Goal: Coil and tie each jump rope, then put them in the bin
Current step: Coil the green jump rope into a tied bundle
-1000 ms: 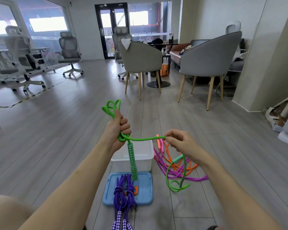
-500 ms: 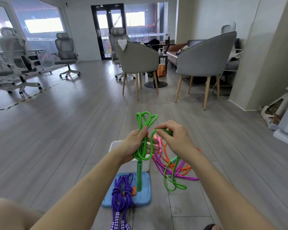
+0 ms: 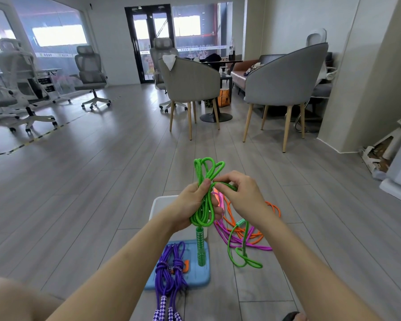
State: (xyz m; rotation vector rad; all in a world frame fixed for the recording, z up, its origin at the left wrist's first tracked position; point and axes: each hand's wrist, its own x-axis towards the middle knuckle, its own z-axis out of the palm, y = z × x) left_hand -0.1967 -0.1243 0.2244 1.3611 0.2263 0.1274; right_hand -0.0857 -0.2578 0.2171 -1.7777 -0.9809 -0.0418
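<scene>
**Green rope in both hands above a grey plank floor**

The left hand [image 3: 190, 205] grips the coiled green jump rope [image 3: 204, 195]; the right hand [image 3: 243, 193] pinches one strand; below sit the white bin [image 3: 159, 205], blue lid [image 3: 202, 279], purple rope [image 3: 169, 274]; grey chairs [image 3: 285, 75] stand beyond.

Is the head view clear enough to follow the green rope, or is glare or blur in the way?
Head view: green rope and both hands sharp, evenly lit, only soft shadows on the floor; the windows at the back are blown out; wide-angle bending curves the edges, forearms look stretched.
</scene>
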